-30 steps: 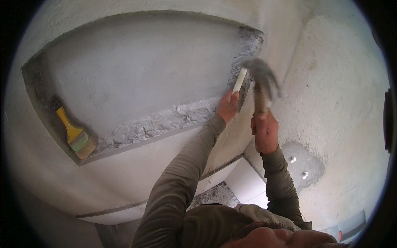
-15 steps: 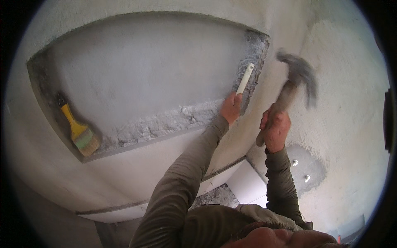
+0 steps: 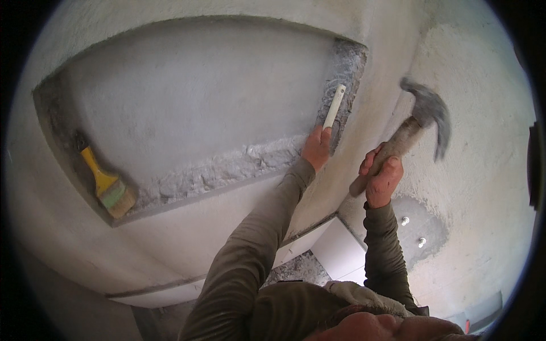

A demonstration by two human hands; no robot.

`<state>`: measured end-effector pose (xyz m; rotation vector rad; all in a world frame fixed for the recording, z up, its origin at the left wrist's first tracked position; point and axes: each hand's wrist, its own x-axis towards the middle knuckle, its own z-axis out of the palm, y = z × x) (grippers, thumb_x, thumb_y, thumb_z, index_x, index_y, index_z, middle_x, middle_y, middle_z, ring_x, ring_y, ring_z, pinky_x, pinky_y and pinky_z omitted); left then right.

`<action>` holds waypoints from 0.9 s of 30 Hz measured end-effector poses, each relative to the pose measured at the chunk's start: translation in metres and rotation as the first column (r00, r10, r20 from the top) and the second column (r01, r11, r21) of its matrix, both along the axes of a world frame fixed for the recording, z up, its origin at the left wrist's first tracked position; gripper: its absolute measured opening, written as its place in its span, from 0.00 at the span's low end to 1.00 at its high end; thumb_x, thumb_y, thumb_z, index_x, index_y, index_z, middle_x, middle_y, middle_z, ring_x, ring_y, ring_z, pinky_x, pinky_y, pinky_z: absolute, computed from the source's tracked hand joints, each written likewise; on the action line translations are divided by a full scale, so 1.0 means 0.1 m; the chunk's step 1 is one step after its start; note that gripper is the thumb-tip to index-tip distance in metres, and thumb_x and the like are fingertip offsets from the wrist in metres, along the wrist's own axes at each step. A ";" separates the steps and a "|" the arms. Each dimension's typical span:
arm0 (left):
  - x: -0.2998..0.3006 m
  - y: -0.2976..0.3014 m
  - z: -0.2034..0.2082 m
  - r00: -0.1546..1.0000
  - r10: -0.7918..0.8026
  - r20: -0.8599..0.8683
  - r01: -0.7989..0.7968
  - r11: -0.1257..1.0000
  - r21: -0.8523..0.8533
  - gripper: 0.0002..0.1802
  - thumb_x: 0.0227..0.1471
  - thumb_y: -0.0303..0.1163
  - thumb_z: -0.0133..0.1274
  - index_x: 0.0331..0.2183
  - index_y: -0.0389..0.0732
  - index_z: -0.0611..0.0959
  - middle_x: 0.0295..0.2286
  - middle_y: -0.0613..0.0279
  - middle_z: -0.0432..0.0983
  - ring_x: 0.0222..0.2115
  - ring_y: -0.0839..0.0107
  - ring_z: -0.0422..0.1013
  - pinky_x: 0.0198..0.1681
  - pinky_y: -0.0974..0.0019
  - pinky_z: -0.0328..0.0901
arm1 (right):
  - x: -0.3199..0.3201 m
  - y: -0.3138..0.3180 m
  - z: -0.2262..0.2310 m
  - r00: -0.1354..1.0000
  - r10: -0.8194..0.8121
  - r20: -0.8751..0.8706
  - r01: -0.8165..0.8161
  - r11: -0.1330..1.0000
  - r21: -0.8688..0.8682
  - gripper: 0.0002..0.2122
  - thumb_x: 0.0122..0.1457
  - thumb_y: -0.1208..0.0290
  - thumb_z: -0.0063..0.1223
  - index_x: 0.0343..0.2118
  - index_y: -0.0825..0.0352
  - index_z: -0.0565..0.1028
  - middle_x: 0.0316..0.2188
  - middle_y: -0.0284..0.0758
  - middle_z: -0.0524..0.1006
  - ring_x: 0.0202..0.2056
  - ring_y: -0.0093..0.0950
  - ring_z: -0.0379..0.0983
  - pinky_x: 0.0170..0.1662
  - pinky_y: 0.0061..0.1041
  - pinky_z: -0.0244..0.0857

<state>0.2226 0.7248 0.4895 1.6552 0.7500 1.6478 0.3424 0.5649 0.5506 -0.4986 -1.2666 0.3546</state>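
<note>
So we've got our left hand [image 3: 316, 149] wrapped around the white chisel [image 3: 334, 106], tip set into the rough right edge of the wall niche [image 3: 187, 96], and our right hand [image 3: 382, 179] gripping the hammer [image 3: 424, 111], raised and blurry. Honestly the risk is a glancing blow: miss that narrow chisel head and we smack our knuckles or chip the smooth plaster.

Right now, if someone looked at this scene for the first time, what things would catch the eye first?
The raised, motion-blurred steel hammer with a wooden handle, held in the right hand at the right, stands out first. Next is the left hand pressing a pale white chisel-like rod against the rough right edge of the grey plastered wall niche. A yellow-handled paintbrush lies on the niche's lower left ledge.
</note>
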 end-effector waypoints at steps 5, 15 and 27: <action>-0.01 -0.12 0.09 0.992 0.112 -0.064 -0.108 0.992 0.059 0.25 0.63 0.51 0.42 0.30 0.37 0.73 0.21 0.62 0.66 0.23 0.73 0.61 0.26 0.61 0.59 | 0.34 0.56 -0.23 0.619 -0.488 0.615 0.499 0.849 0.171 0.17 0.67 0.60 0.39 0.28 0.68 0.72 0.19 0.41 0.70 0.19 0.39 0.66 0.25 0.33 0.62; 0.00 -0.04 0.02 0.991 0.129 -0.021 -0.125 0.985 0.119 0.23 0.64 0.48 0.42 0.29 0.36 0.73 0.19 0.59 0.66 0.22 0.68 0.62 0.27 0.60 0.60 | 0.00 0.23 0.02 0.987 0.101 -0.123 -0.097 0.995 0.036 0.20 0.68 0.56 0.35 0.31 0.70 0.70 0.17 0.32 0.68 0.16 0.22 0.63 0.19 0.23 0.58; 0.22 -0.65 0.07 0.981 -0.122 0.151 0.155 0.960 -0.234 0.24 0.64 0.48 0.42 0.29 0.36 0.73 0.19 0.59 0.65 0.20 0.67 0.61 0.25 0.58 0.59 | 0.37 -0.13 -0.23 1.000 0.012 0.006 -0.009 0.916 -0.401 0.25 0.68 0.46 0.32 0.32 0.68 0.69 0.17 0.32 0.69 0.16 0.22 0.64 0.19 0.22 0.61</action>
